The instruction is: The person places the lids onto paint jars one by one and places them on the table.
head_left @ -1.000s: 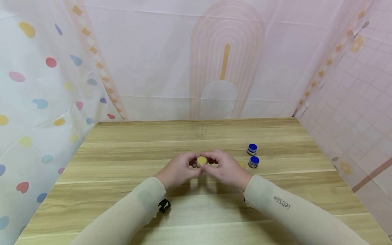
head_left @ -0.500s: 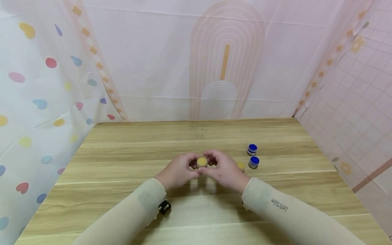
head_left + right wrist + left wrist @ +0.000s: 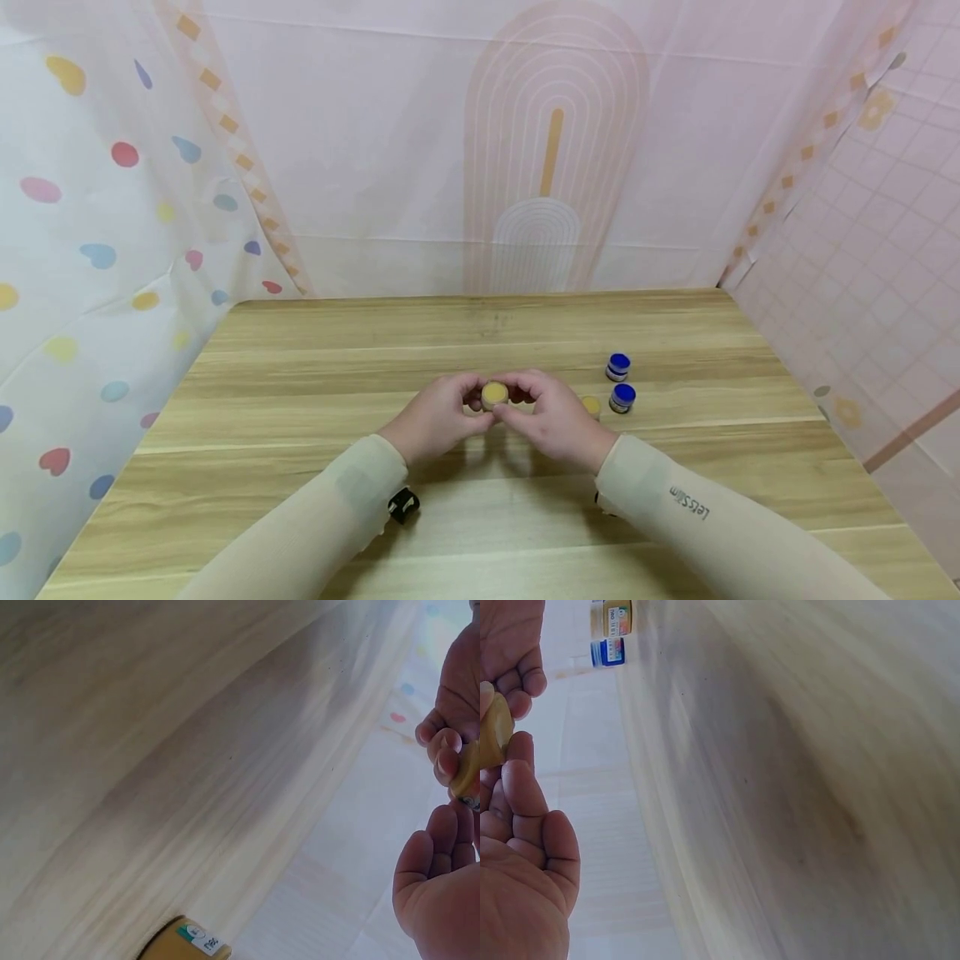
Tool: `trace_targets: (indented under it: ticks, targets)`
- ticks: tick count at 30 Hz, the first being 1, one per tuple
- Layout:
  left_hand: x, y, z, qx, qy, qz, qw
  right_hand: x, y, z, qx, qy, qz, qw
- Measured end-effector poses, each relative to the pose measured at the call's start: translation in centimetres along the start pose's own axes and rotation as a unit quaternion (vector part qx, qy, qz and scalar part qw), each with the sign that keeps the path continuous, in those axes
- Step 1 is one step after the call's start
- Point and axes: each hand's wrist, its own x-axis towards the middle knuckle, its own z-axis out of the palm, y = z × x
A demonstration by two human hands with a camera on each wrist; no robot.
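Between both hands, above the wooden table, is a small round jar (image 3: 494, 394) with a yellow top. My left hand (image 3: 435, 421) grips its left side, thumb at the front and fingers curled behind. On the opposite side, my right hand (image 3: 555, 421) pinches the jar's rim with thumb and fingers. The left wrist view shows the jar's yellow side (image 3: 493, 739) tilted between the fingertips. Part of a printed label shows on the held jar (image 3: 470, 787) in the right wrist view. A second yellow-topped jar (image 3: 591, 406) stands just beyond my right wrist, partly hidden by it.
Two blue-topped jars (image 3: 618, 367) stand one behind the other on the right of the wooden table (image 3: 337, 358). Patterned cloth (image 3: 375, 167) hangs behind the table and along both sides. A black strap piece (image 3: 403, 505) sits under the left sleeve.
Half a second ago my right fingers were spread off the jar's far side; now they close on its rim again, as one second ago. The left hand and the other jars stay put.
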Motion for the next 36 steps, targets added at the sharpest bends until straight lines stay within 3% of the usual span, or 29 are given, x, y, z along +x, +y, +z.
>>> trace_targets:
  ticks: [10, 14, 21, 26, 36]
  targets:
    - [0.1, 0.1, 0.1, 0.002, -0.001, -0.003, 1.0, 0.2, 0.0, 0.5, 0.026, 0.03, 0.022, 0.999]
    - [0.0, 0.1, 0.1, 0.001, -0.004, -0.005, 1.0, 0.2, 0.1, 0.3, 0.022, 0.017, 0.028, 0.999]
    - [0.0, 0.1, 0.0, 0.003, -0.002, 0.0, 1.0, 0.2, 0.1, -0.8, -0.017, -0.025, -0.018, 0.999]
    - [0.1, 0.4, -0.1, 0.003, -0.004, 0.002, 1.0, 0.2, 0.0, -1.1, -0.031, -0.029, -0.035, 0.998]
    - [0.0, 0.6, 0.0, 0.002, -0.005, -0.001, 1.0, -0.1, -0.4, -0.7, 0.002, -0.002, 0.008, 1.0]
